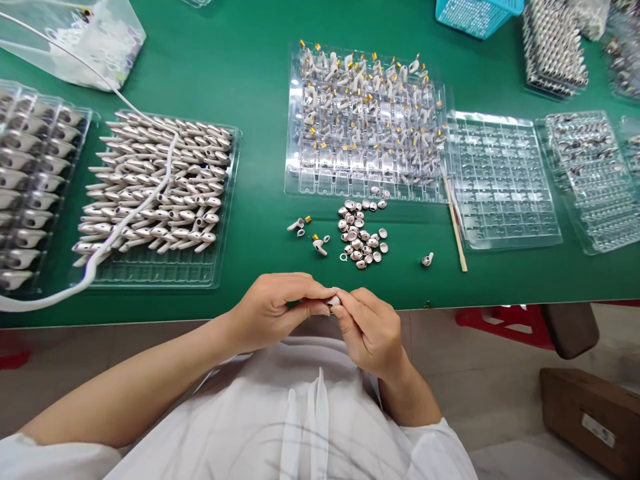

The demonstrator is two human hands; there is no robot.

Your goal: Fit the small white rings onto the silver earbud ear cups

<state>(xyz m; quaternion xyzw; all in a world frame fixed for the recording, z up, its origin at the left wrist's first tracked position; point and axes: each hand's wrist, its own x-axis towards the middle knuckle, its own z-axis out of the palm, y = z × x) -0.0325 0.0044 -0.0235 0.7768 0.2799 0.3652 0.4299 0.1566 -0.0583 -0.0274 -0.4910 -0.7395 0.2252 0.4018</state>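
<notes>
At the table's front edge, my left hand [285, 305] and my right hand [371, 327] meet and pinch one small pale earbud piece [333, 301] between the fingertips. Most of that piece is hidden by the fingers. Just beyond lies a loose pile of small earbud caps [357, 233]. Left of the pile are two earbud stems with gold connector tips, one upper [299, 225] and one lower [320, 247], with small white rings beside them. A single earbud part [427, 259] rests by itself to the right.
Beyond the pile stands a clear tray [293, 167] of gold-tipped earbud parts; another clear tray [505, 180] sits right of it, a wooden stick [456, 233] between. On the left, a white cable [125, 227] crosses a tray of stacked earbud shells [160, 180]. A blue basket [477, 17] stands at the back.
</notes>
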